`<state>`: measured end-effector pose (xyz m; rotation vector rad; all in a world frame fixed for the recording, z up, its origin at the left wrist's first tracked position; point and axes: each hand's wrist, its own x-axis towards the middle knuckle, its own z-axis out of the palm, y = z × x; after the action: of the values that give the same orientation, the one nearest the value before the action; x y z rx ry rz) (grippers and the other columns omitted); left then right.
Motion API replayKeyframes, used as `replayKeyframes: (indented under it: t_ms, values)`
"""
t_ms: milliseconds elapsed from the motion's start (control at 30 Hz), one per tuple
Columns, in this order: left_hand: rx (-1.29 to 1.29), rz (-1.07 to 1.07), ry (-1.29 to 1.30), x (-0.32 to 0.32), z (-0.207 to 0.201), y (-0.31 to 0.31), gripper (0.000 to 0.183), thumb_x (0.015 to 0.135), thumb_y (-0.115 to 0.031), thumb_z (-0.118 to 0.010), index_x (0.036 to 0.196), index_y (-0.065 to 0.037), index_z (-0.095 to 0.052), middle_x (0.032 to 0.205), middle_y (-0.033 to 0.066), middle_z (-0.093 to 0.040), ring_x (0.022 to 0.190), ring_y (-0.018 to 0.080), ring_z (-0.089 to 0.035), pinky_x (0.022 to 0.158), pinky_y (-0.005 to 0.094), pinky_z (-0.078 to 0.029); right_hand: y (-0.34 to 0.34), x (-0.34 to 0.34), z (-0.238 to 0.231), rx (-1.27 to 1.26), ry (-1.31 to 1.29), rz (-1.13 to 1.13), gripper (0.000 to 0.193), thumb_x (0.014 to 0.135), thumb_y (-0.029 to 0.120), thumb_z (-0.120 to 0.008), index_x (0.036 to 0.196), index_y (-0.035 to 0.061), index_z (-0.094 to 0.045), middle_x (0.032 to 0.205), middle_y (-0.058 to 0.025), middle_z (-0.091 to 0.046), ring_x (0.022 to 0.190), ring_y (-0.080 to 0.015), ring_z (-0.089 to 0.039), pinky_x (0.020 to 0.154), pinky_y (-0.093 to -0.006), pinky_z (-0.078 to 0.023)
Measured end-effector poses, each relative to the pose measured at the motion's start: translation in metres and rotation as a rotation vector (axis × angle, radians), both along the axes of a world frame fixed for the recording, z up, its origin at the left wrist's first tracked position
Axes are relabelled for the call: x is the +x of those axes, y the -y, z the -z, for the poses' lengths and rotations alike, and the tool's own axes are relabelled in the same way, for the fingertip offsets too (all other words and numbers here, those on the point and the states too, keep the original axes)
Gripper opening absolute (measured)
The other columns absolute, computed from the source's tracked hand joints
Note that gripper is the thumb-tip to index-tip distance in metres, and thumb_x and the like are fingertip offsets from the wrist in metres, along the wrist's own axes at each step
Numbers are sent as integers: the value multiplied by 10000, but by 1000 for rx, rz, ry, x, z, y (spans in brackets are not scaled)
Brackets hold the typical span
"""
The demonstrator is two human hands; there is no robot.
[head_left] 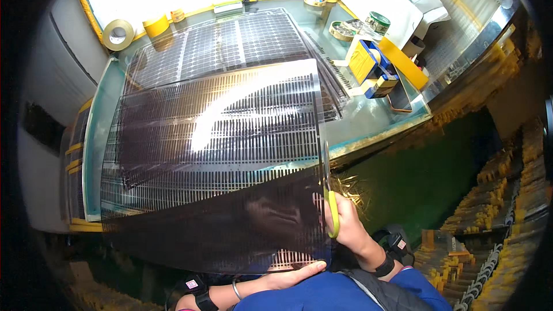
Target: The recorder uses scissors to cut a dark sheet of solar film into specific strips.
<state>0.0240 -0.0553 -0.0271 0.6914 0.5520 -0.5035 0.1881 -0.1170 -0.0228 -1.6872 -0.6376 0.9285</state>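
Note:
A large, dark, see-through film sheet printed with rows of fine bars spans the near part of the table and hangs over its front edge. My left hand grips the near edge close to the right corner, thumb on top and the fingers partly hidden beneath the film. In my right hand is a pair of scissors with yellow-green handles. Their blades point away from me along the sheet's right edge; whether they are open or closed is hard to see. Farther back lies another film sheet with a grid pattern.
The glass-topped table has a raised rim. A blue and yellow tape dispenser stands at the right, near a green tape roll. At the back left are a wide tape roll and a yellow roll.

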Motion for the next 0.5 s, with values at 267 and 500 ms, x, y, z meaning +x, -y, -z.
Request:
replayKeyframes:
  t_ms: [267, 500]
  values:
    - [76, 182, -47, 5, -8, -4, 248, 905, -304, -478, 902, -98, -616, 819, -64, -558, 744, 20, -491, 660, 175, -418, -6, 4, -9, -11, 49, 27, 197, 897, 190, -466, 897, 2, -523, 699, 1, -504, 602, -54, -431, 518, -226, -389]
    - [13, 185, -120, 4, -4, 1, 257, 894, -305, -499, 936, -84, -622, 868, -61, -571, 778, 24, -498, 684, 184, -429, -5, 14, 5, 42, 57, 54, 197, 895, 174, -461, 919, -10, -527, 721, -2, -519, 633, -71, -453, 561, -241, -409]
